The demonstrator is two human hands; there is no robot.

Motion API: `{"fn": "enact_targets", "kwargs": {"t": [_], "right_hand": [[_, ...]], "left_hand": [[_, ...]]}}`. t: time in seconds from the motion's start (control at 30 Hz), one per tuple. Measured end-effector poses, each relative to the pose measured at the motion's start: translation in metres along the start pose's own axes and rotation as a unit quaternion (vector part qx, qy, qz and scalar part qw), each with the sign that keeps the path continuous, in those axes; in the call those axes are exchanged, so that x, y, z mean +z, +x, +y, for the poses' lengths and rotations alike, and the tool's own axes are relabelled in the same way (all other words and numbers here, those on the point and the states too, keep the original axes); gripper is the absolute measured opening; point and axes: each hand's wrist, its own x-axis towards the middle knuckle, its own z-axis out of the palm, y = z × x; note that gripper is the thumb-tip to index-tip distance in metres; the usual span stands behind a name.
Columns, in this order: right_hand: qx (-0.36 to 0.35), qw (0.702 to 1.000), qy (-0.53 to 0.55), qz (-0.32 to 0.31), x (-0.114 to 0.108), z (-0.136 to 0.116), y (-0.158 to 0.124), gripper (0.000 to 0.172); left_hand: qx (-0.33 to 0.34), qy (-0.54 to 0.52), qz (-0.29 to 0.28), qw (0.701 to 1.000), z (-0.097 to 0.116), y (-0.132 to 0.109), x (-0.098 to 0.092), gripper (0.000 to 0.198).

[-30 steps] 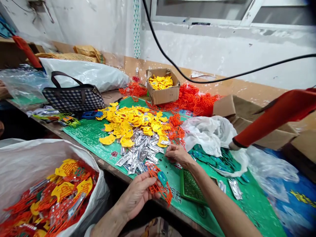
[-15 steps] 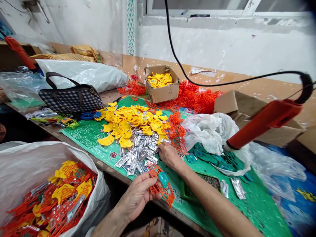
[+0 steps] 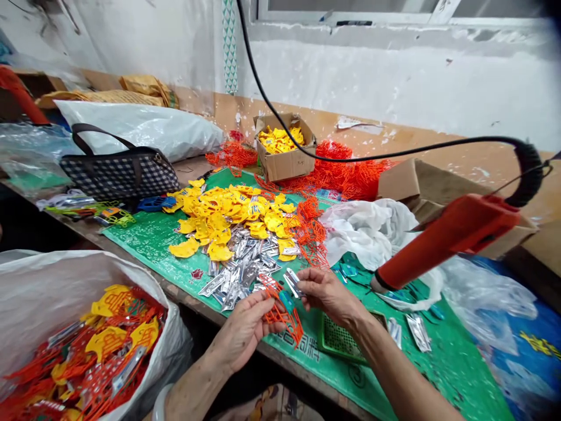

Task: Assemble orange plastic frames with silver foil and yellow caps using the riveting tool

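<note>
One wooden counter [image 3: 190, 168] runs across the view, and most of it is covered by a green printed plastic sheet [image 3: 149, 242]. At the near left, a white plastic bag [image 3: 56, 286] stands open, filled with orange and yellow pieces. A green plastic mesh basket [image 3: 335, 336] sits near the front edge. Farther lie a heap of flat silver packets [image 3: 245, 263] and a pile of yellow curved pieces [image 3: 219, 210]; behind them is a brown cardboard box [image 3: 287, 166], then a stained white wall [image 3: 368, 82].

The left hand [image 3: 245, 324], over the counter's front edge, has its thumb and fingers pinching a flat orange plastic net piece [image 3: 287, 318], with a small teal item on it. The right hand [image 3: 326, 292], slightly farther, is bent inward, its fingers pinching a narrow silver packet [image 3: 292, 282] just beside this net piece.
</note>
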Motion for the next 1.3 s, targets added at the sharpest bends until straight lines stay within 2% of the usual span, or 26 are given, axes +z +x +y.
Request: {"fn": "enact_targets", "kwargs": {"t": [0.1, 0.27, 0.5, 0.73, 1.0, 1.3], "right_hand": [[0.002, 0.999, 0.048, -0.020, 0.005, 0.001, -0.013, 0.038], [0.001, 0.997, 0.081, -0.018, 0.009, 0.006, -0.021, 0.048], [-0.002, 0.997, 0.076, -0.014, 0.010, 0.010, -0.022, 0.042], [-0.003, 0.997, 0.070, -0.016, 0.014, 0.011, -0.024, 0.041], [-0.016, 1.000, 0.012, -0.012, 0.018, 0.010, -0.023, 0.038], [-0.040, 0.990, -0.126, 0.048, 0.007, 0.023, 0.012, 0.017]], "left_hand": [[0.006, -0.003, 0.013, 1.000, 0.000, 0.002, 0.002, 0.019], [0.013, -0.004, 0.007, 1.000, -0.004, 0.001, 0.003, 0.017], [0.010, 0.003, 0.025, 1.000, -0.007, -0.002, 0.004, 0.021], [0.008, 0.009, 0.010, 1.000, -0.006, -0.008, 0.000, 0.025], [0.024, 0.015, 0.018, 0.999, -0.007, -0.013, -0.004, 0.024], [0.027, 0.001, 0.044, 0.999, -0.004, -0.037, -0.020, 0.022]]}}
